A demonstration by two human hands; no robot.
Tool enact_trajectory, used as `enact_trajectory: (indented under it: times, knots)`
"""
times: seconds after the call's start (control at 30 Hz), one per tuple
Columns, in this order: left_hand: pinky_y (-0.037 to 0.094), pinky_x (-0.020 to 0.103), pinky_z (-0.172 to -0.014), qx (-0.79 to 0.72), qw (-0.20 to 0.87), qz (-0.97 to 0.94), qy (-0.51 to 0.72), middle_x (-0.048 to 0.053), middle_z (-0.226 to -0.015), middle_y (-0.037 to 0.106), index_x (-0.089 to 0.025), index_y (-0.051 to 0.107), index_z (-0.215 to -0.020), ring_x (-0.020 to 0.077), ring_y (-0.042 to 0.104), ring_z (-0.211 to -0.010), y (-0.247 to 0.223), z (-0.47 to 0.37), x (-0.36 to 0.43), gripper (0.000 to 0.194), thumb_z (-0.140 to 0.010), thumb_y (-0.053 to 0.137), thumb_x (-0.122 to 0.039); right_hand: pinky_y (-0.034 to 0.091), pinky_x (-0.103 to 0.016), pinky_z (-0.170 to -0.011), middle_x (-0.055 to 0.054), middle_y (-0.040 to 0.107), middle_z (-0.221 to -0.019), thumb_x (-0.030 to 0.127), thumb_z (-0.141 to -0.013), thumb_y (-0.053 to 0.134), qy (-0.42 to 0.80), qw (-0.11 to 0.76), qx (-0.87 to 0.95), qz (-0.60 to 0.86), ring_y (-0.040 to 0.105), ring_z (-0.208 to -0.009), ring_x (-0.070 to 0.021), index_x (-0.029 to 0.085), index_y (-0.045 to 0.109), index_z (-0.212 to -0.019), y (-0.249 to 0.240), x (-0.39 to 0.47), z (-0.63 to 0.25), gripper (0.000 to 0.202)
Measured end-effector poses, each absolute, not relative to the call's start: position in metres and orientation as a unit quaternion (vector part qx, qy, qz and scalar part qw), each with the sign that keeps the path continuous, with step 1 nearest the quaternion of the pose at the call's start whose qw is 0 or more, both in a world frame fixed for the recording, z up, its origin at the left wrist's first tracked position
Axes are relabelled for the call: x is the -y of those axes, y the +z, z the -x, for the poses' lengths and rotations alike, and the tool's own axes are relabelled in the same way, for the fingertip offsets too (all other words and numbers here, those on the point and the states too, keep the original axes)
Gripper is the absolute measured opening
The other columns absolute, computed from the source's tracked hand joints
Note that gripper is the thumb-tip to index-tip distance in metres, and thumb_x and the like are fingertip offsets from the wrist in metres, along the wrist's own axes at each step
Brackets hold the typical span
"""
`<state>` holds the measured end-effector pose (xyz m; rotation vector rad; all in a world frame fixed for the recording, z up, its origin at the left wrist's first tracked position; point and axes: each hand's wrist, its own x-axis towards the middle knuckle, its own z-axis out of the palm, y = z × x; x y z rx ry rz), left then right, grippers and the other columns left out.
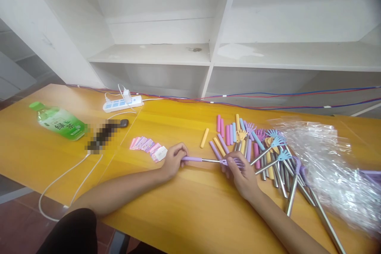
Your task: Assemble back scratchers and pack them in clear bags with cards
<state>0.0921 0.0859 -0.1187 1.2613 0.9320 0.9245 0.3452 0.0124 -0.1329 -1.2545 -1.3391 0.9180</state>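
A purple back scratcher [193,159] with a short metal rod lies level between my hands. My left hand [174,161] is closed round the end of its purple handle. My right hand [241,174] grips the purple claw-shaped head at the other end. Just beyond my right hand is a pile of metal rods with blue, orange and purple claw heads [278,140]. Loose coloured handle tubes [231,133] lie behind it, and one yellow tube [204,138] rests apart. Pink and purple cards [146,144] are fanned out to the left of my left hand.
Clear plastic bags [336,166] are heaped at the right. A green bottle [61,121] lies on its side at the left, near a power strip [122,104] and a white cable [49,188]. White shelving [149,53] stands behind the wooden table [178,214].
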Motion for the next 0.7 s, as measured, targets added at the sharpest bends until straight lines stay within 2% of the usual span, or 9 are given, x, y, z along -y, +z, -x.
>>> enact_trajectory:
  times: [0.7]
  knots:
    - [0.036, 0.021, -0.048, -0.392, 0.601, -0.587, 0.375, -0.004, -0.058, 0.057, -0.019, 0.056, -0.080, 0.0099, 0.049, -0.048, -0.1202, -0.0922, -0.0837, 0.014, -0.089, 0.048, -0.026, 0.042, -0.025, -0.047, 0.003, 0.060, -0.068, 0.051, -0.105, 0.051, 0.402, 0.504, 0.557, 0.524, 0.052, -0.050, -0.0114, 0.024, 0.052, -0.094, -0.1380, -0.0107, -0.3383, 0.029]
